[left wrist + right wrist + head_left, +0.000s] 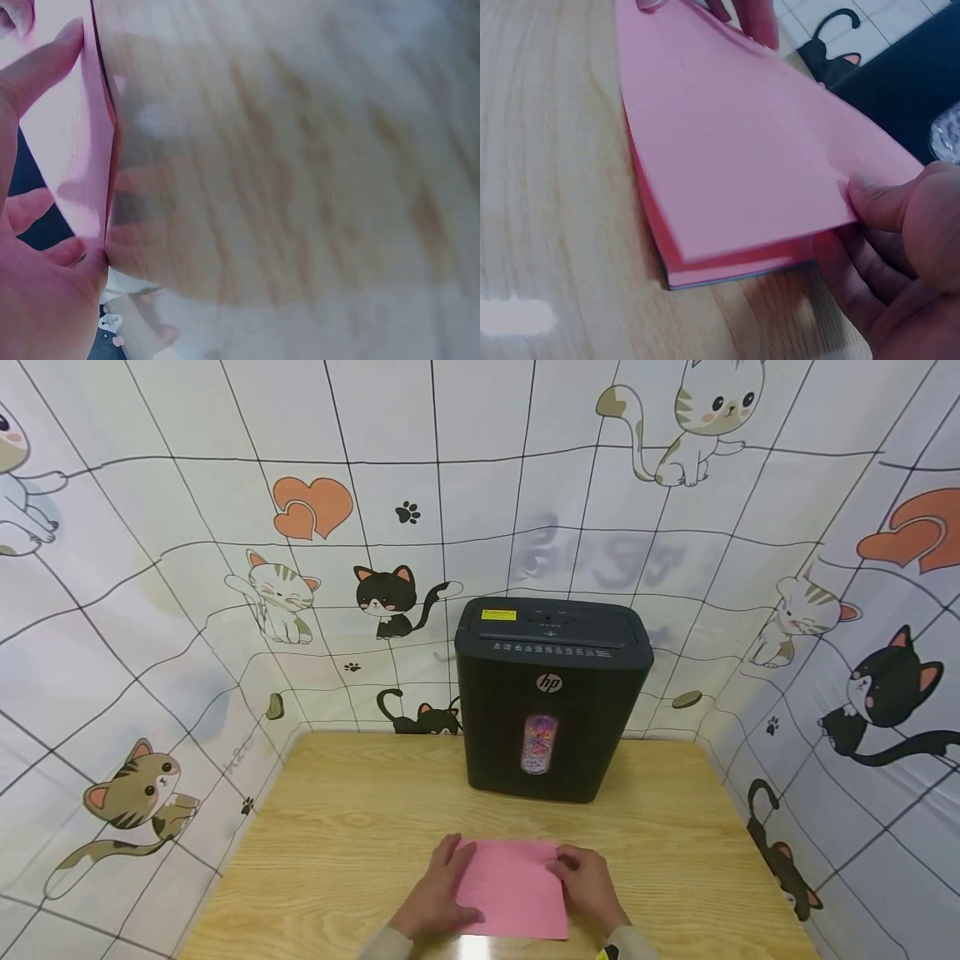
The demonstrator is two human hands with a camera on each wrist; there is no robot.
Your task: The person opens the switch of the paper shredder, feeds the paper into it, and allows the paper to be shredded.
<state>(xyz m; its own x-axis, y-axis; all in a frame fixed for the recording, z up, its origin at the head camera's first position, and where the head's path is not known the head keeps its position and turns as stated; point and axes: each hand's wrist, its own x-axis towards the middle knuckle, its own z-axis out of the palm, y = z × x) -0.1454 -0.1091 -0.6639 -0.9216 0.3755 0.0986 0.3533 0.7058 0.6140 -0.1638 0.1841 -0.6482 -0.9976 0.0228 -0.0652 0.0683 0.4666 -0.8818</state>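
Both my hands sit on the pink paper (pixel 513 889) at the table's (pixel 337 827) near edge: my left hand (pixel 438 893) lies fairly flat on its left side, my right hand (pixel 588 885) pinches the top sheet's corner, thumb over fingers. Beyond stands the black shredder (pixel 551 693). My wrists are cut off; the left wrist view is blurred.

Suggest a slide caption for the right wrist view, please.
Right hand lifts the top pink sheet off a paper stack on the wooden table.
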